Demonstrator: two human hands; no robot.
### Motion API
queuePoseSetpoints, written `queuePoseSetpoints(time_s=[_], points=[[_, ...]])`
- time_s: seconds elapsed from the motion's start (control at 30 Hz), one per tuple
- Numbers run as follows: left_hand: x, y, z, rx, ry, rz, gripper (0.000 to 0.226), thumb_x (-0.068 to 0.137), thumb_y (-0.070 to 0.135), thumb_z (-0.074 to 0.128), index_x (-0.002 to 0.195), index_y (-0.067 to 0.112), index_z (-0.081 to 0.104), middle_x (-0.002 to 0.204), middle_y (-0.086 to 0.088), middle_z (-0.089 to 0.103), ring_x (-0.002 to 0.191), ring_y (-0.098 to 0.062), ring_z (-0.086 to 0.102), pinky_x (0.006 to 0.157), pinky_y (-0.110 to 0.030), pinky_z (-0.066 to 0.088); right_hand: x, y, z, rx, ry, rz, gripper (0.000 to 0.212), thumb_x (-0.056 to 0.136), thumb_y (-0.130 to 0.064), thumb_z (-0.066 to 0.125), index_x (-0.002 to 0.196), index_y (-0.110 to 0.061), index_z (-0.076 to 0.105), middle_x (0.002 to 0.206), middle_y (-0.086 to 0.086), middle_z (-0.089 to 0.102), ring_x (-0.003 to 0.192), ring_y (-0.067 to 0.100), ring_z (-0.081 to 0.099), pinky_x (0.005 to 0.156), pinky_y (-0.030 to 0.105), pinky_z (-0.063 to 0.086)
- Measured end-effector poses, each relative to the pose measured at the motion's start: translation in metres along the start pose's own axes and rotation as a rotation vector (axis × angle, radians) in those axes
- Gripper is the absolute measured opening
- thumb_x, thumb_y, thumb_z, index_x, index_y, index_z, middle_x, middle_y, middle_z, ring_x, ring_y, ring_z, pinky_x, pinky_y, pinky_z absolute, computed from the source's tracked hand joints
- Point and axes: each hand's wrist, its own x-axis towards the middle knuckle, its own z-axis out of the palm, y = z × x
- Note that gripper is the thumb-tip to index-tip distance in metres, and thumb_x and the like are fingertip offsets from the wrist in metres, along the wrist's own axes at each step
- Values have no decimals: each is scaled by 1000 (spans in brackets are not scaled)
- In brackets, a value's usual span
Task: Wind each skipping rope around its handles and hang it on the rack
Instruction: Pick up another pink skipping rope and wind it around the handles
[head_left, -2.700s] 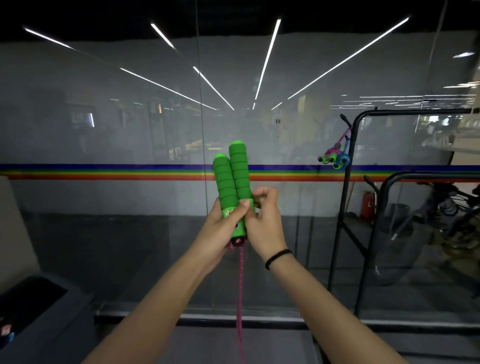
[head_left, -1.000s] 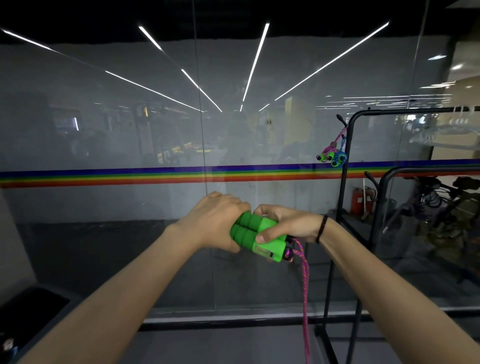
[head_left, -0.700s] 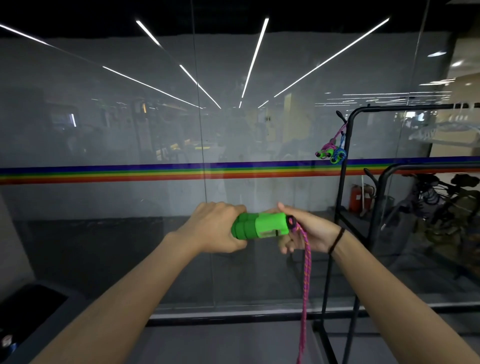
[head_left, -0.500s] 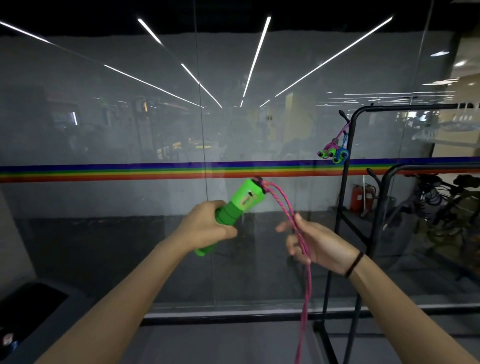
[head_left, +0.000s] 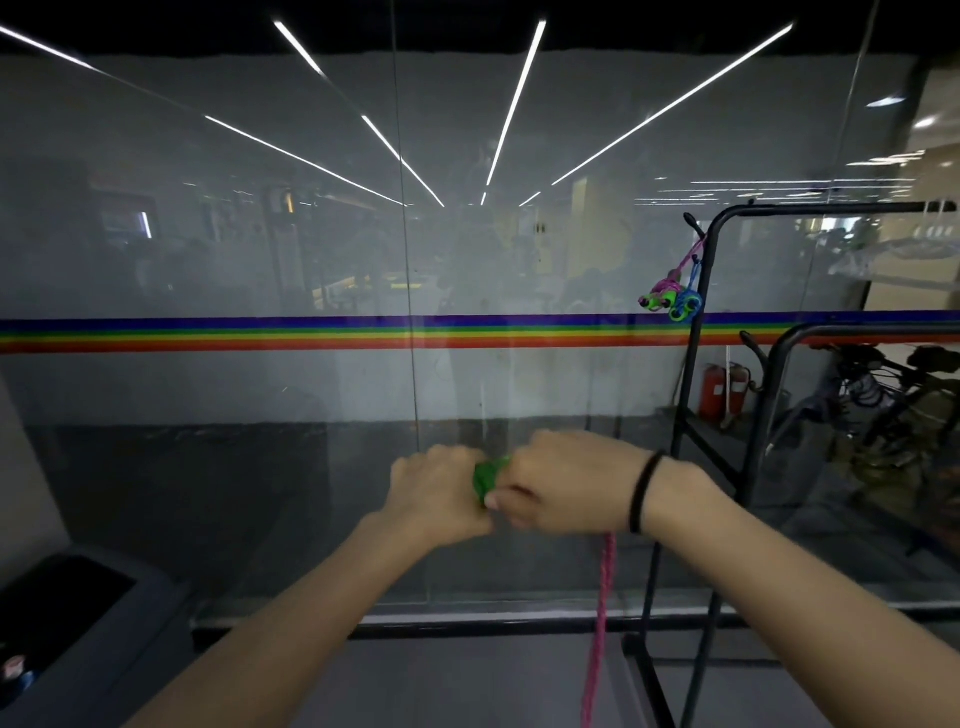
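Skipping rope (head_left: 603, 597) pink, braided, green handles (head_left: 487, 477) clasped between left hand (head_left: 436, 491), right hand (head_left: 569, 483)

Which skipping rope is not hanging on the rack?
The green-handled rope held by the left hand and right hand, pink cord dangling; the pink bundle and blue bundle hang on the rack.

Head-worn view, forward-down, close over hands (head_left: 566, 483)

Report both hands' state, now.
The left hand is closed, gripping the green handles.
The right hand is closed beside them, apparently gripping the pink rope hanging below it.
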Motion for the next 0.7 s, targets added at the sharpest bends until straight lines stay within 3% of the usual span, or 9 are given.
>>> queuePoseSetpoints(time_s=[0.1,0.17,0.2,0.3,0.37,0.43,0.47,0.57,0.7], points=[[-8,1,3,96,-35,128,13,74,30,58,83,25,50,99,-7,67,98,-30,61,74,-31,36,14,22,-12,108,62,-98,36,95,-33,43,76,-13,65,71,3,64,62,13,48,65,29,41],[-11,-1,1,76,-64,235,21,72,30,62,76,30,41,94,-4,66,94,-28,61,73,-29,36,22,40,-9,281,91,-96,34,93,-34,49,66,-20,64,53,-11,58,50,4,45,55,13,35],[-12,-3,-1,46,-64,280,25,70,30,63,72,30,38,87,-1,65,91,-26,61,71,-28,36,27,50,-4,356,109,-75,32,91,-34,52,64,-22,64,46,-15,54,46,2,44,52,12,33],[-12,-12,-6,-90,-23,355,26,68,29,64,66,35,39,62,9,51,68,-14,53,62,-26,35,33,72,12,614,139,-4,27,85,-35,62,64,-18,66,53,-7,55,52,4,43,56,19,34],[-10,-19,-5,-265,26,344,23,67,25,64,65,38,44,57,12,50,57,-6,48,57,-23,35,32,80,23,837,150,14,20,85,-11,63,66,-16,67,62,10,62,57,6,51,58,20,40],[-7,-24,-3,-508,82,327,18,68,20,62,67,34,51,58,11,52,52,-3,47,53,-22,36,29,80,32,992,232,25,47,82,15,54,58,-23,67,57,-3,68,56,-5,57,58,10,43],[-6,-24,-2,-613,99,318,12,70,18,62,70,28,55,59,9,53,52,-4,47,52,-23,36,28,79,38,1038,275,44,53,83,17,51,53,-25,64,48,-10,64,49,-8,55,53,5,41],[-3,-24,2,-813,139,221,6,76,13,66,77,11,61,60,5,55,53,-6,48,53,-24,38,27,67,52,1114,299,157,39,94,-1,44,58,-16,52,32,-9,42,31,-1,34,38,7,27],[4,-28,5,-859,134,60,21,71,27,65,77,7,67,70,-11,69,63,-19,63,63,-34,50,28,60,60,1134,267,188,35,98,-24,36,69,-12,51,46,-6,34,34,-1,28,37,10,26]])
